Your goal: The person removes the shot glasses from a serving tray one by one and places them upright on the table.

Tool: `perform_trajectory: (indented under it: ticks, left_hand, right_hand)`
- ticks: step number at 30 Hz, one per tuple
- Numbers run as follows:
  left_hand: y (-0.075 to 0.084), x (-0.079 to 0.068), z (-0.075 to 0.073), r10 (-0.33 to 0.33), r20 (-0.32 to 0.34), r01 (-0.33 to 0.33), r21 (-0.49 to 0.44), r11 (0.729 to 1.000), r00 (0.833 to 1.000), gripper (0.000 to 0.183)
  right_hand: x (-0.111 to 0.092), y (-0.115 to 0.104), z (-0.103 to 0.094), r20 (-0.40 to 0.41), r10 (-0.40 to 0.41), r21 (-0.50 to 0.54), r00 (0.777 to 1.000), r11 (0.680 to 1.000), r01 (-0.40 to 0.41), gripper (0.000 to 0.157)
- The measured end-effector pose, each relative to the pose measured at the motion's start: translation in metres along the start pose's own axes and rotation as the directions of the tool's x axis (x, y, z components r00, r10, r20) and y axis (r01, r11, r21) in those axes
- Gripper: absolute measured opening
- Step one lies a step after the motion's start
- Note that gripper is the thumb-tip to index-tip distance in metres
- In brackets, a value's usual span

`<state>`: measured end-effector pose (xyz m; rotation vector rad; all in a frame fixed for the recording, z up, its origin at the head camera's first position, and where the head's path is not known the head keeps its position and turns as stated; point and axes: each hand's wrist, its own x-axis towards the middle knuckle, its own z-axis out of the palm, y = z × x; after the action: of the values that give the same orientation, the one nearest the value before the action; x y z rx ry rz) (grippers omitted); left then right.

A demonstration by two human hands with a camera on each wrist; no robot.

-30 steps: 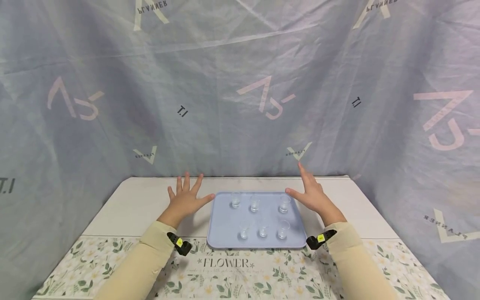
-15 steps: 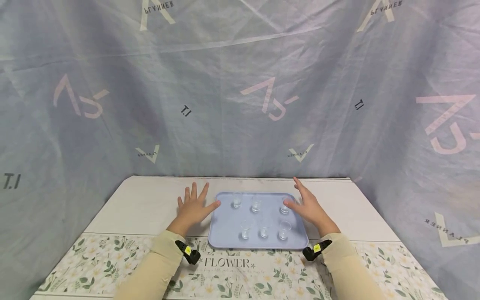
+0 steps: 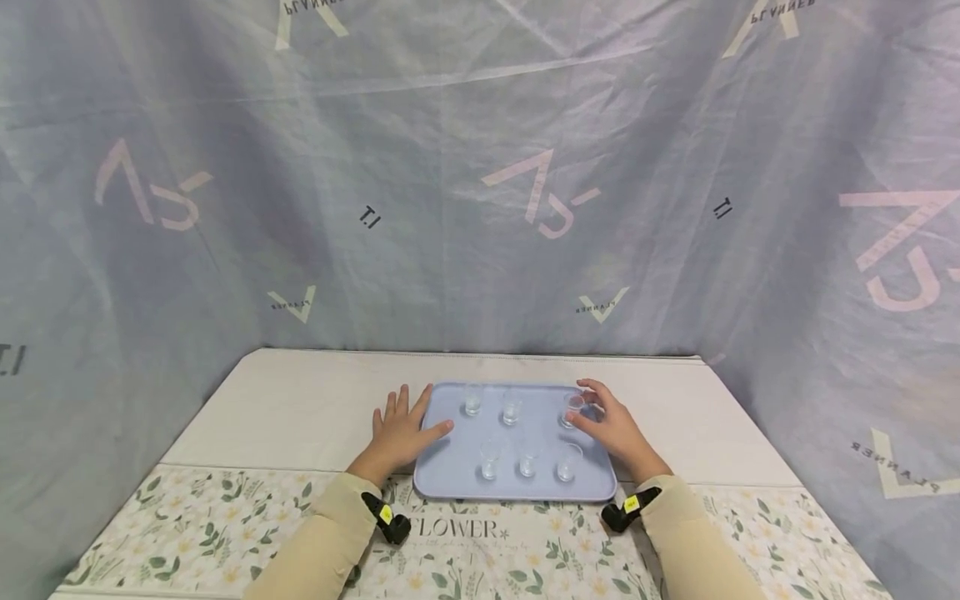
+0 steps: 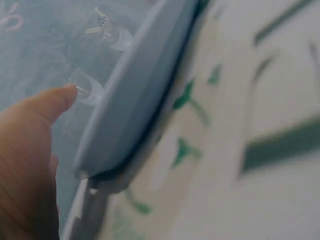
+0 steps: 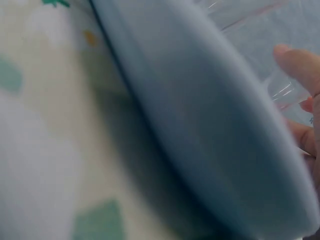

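A pale blue tray [image 3: 450,450] lies on the table, bearing small clear cups in two rows of three. My left hand [image 3: 401,437] is at the tray's left rim, fingers spread and thumb over the tray; it holds nothing. In the left wrist view, the thumb [image 4: 50,102] overlaps a clear cup [image 4: 87,89]. Over the tray's right side, my right hand [image 3: 615,425] has thumb and fingers on either side of the far-right cup [image 3: 572,407], partly covering it. In the right wrist view, that hand's thumb [image 5: 297,65] stands apart from the fingers.
The far row also has a left cup [image 3: 472,402] and a middle cup [image 3: 511,409]. Nearer stand a left cup [image 3: 489,465], middle cup [image 3: 527,464] and right cup [image 3: 566,467]. A flowered cloth [image 3: 480,558] covers the table's front; a grey curtain [image 3: 450,167] hangs behind.
Both hands have come down and inward to the tray. The right thumb and fingers have drawn closer together around the far-right cup. The tray and cups stay put.
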<state>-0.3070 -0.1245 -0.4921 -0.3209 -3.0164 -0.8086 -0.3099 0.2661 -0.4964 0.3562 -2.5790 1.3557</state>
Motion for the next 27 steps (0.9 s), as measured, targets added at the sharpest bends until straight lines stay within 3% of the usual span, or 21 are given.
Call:
perform_trajectory:
  ticks: [6,13,18,23,27]
  left_hand:
    - [-0.002,-0.007,0.009,0.026,0.016,-0.027,0.058,0.998,1.0,0.088]
    - [-0.001,-0.006,0.011,0.033,0.016,-0.035,0.087,0.996,0.999,0.081]
    - [-0.006,-0.005,0.013,0.035,0.015,-0.036,0.079,0.996,0.999,0.08]
    - [-0.005,-0.004,0.011,0.03,0.022,-0.031,0.064,0.997,0.999,0.078]
    - [-0.004,-0.003,0.011,0.023,0.031,-0.025,0.073,0.997,0.999,0.077]
  right_hand:
    - [-0.004,0.006,0.005,-0.017,-0.047,-0.056,0.999,0.997,0.046,0.051]
    - [-0.007,0.009,0.005,-0.044,-0.065,-0.154,0.997,0.986,0.057,0.045]
    - [-0.004,0.01,0.004,-0.054,-0.142,-0.21,0.988,0.969,0.128,0.043]
    - [-0.003,0.014,-0.009,-0.137,-0.2,-0.247,0.97,0.955,0.162,0.041]
    - [-0.005,0.024,-0.03,-0.214,-0.18,-0.269,0.96,0.956,0.12,0.039]
